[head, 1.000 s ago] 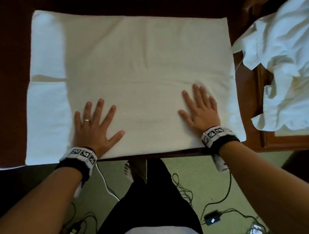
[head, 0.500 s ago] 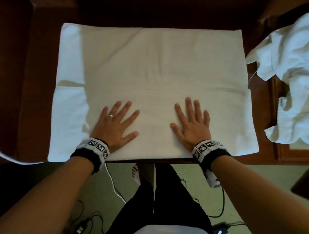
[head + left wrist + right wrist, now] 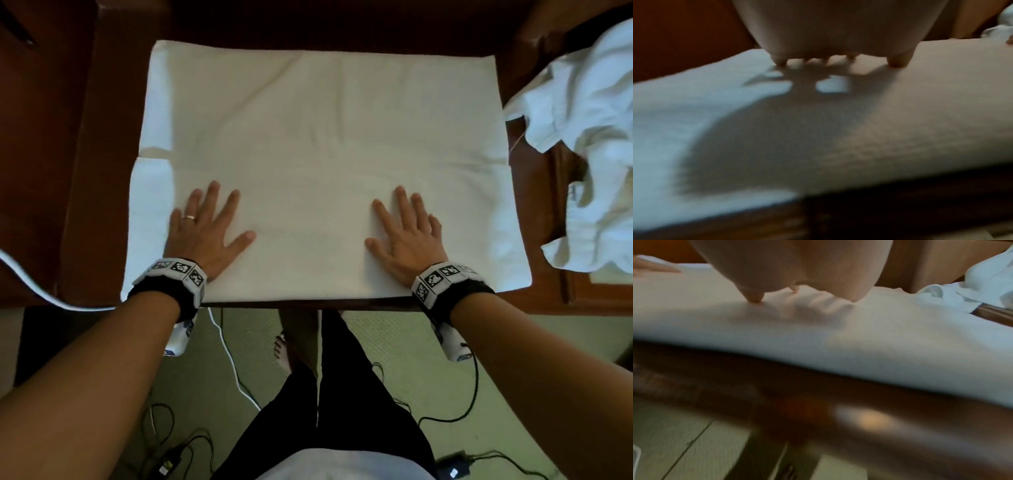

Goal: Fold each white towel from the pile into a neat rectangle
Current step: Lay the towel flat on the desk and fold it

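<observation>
We look down on a white towel (image 3: 325,144) spread flat on a dark wooden surface (image 3: 99,171), its long axis running left to right and its near hem lying along the surface's front edge. Our left hand (image 3: 202,233) lies flat on the towel's near left part and our right hand (image 3: 407,236) flat on its near right part, well apart, each about as far in from its own end. On both hands the fingers (image 3: 402,202) are straight and spread, pressing down on the cloth and holding nothing; the wrist views show fingertips (image 3: 897,62) dimpling the fabric. The towel already looks doubled, with a horizontal fold step crossing it just beyond the fingertips. We judge that the next fold brings one short end across to the other, so each hand is nearest its own end. The pile (image 3: 589,144) of crumpled white towels lies past the towel's right end, nearer the right hand.
</observation>
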A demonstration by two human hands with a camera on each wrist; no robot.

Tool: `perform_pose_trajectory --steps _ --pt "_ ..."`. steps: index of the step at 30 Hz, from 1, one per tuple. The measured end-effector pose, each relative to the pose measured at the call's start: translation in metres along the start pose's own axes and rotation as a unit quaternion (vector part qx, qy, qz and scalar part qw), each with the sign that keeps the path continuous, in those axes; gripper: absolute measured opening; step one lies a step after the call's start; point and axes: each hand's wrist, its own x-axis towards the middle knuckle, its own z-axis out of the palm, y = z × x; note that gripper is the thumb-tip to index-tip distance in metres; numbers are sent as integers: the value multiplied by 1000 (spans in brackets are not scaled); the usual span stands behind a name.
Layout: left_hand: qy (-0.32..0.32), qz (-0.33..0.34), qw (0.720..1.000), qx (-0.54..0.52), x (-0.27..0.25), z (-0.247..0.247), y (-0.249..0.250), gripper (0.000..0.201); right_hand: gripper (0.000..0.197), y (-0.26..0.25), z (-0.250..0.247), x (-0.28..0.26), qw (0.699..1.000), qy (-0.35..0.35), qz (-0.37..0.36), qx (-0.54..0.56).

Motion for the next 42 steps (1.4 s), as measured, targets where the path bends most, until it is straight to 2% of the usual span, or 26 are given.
perform_pose_trajectory --steps 2,4,6,8,9,11,13,14,17,18,21,23,25,28,34,39,42 --pt "18 -16 1000 -11 -9 3 8 81 68 6 14 -32 1000 28 -4 -12" --pt "39 39 998 -8 -30 15 24 82 67 20 34 -70 1000 25 9 -14" --pt "24 78 997 6 -52 33 37 81 67 45 50 -103 994 22 106 16" --pt "2 56 998 2 -66 47 41 81 69 67 57 -126 972 26 228 52" --pt "1 41 999 -1 -69 51 41 82 70 74 56 -130 962 26 266 54" --pt "1 32 999 1 -69 51 43 85 73 75 48 -128 954 37 292 50" --pt "14 37 999 2 -69 47 47 88 71 62 34 -114 961 70 265 49" --pt "21 36 999 4 -69 43 47 89 68 53 28 -106 969 76 229 49" --pt "12 20 1000 6 -68 32 40 90 64 26 18 -87 995 29 91 37" --pt "4 16 1000 6 -69 28 37 89 63 21 17 -84 997 11 72 28" --pt "2 13 1000 -15 -72 11 31 86 52 12 7 -84 996 26 85 10" --pt "2 2 1000 -24 -71 -6 34 73 44 9 -5 -83 995 37 93 -13" --pt "-27 -7 999 -23 -65 -26 40 56 40 10 -19 -79 994 7 101 -29" --pt "-52 -29 997 -57 -46 -48 43 47 35 15 -40 -64 992 -39 122 -10" --pt "-34 -51 990 -128 16 -100 39 42 31 24 -89 8 991 -13 115 60" --pt "-4 -48 993 -104 88 -138 36 42 37 46 -123 88 992 18 88 93" --pt "12 -43 996 -71 135 -151 30 50 41 65 -138 139 993 45 76 83"
